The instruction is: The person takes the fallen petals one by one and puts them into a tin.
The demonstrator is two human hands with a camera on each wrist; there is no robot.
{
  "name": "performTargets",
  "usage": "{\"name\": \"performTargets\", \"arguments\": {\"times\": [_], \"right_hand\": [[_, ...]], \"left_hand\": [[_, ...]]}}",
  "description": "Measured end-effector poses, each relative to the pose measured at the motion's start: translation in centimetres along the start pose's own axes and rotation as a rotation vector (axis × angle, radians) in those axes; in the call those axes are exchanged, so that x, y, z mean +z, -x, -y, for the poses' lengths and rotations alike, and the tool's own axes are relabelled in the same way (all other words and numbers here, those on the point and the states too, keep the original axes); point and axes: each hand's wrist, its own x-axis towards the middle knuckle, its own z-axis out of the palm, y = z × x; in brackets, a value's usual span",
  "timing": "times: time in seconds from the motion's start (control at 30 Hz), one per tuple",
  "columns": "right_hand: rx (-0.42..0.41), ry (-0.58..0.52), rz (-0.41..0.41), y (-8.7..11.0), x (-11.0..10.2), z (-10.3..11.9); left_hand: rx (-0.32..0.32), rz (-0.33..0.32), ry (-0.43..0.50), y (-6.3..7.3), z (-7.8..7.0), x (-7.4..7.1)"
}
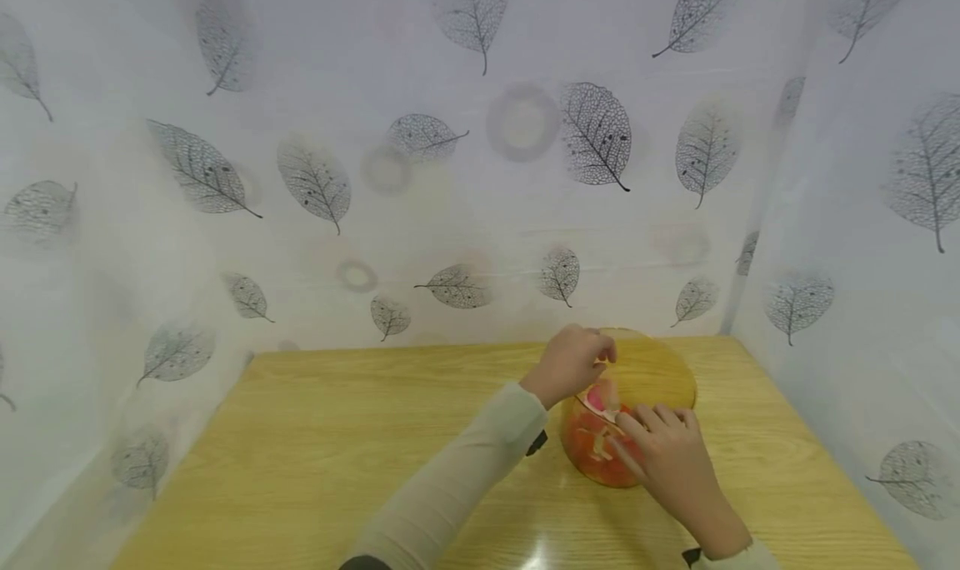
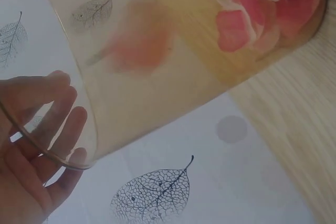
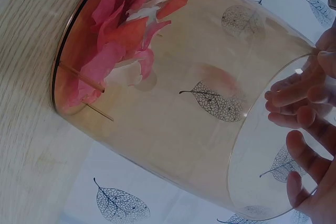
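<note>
An amber see-through glass vase [image 1: 660, 366] stands on the right part of the table. Pink, red and white petals [image 3: 118, 45] lie heaped in its bottom, with thin brown sticks [image 3: 84, 77] among them. Partway up inside, a blurred reddish-orange piece [image 2: 139, 38] shows against the glass. My left hand [image 1: 573, 362] is over the far left of the vase's mouth, its fingers loosely bent. At the near right side, my right hand [image 1: 667, 449] has its fingers spread and relaxed around the rim [image 3: 233, 153]. Nothing shows between the fingers of either hand.
The vase stands on a light wood-grain table [image 1: 360, 437]. Behind it and at both sides hangs a whitish translucent curtain [image 1: 450, 212] printed with dark leaf skeletons. The table's far edge [image 1: 420, 347] runs along the back curtain.
</note>
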Motion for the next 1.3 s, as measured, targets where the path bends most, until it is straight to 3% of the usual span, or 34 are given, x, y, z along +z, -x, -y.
{"name": "performTargets", "arguments": {"times": [0.17, 0.3, 0.4, 0.5, 0.6, 0.8, 0.97, 1.13, 1.3], "right_hand": [[-0.001, 0.001, 0.001, 0.1, 0.1, -0.2], [-0.005, -0.003, -0.003, 0.2, 0.2, -0.2], [-0.004, 0.000, -0.002, 0.2, 0.3, -0.2], [0.002, 0.006, 0.008, 0.3, 0.3, 0.0], [0.008, 0.007, 0.019, 0.3, 0.3, 0.1], [0.009, 0.006, 0.017, 0.3, 0.4, 0.1], [0.015, 0.006, 0.015, 0.4, 0.3, 0.0], [0.016, 0.005, 0.014, 0.3, 0.2, -0.1], [-0.001, -0.001, 0.009, 0.1, 0.2, -0.2]], "left_hand": [[-0.024, 0.012, 0.011, 0.5, 0.2, 0.0], [-0.030, -0.017, 0.010, 1.1, 0.4, -0.2], [-0.018, -0.074, 0.011, 2.2, 0.6, -0.5], [-0.007, -0.145, 0.007, 4.4, 1.1, -1.1], [-0.027, -0.194, -0.016, 7.3, 1.8, -2.0], [-0.121, -0.234, -0.070, 14.2, 4.3, -3.7], [-0.245, -0.247, -0.119, 20.7, 6.9, -5.7], [-0.449, -0.174, -0.142, 27.2, 8.4, -7.2], [-0.657, 0.001, -0.084, 32.8, 9.0, -6.7]]}}
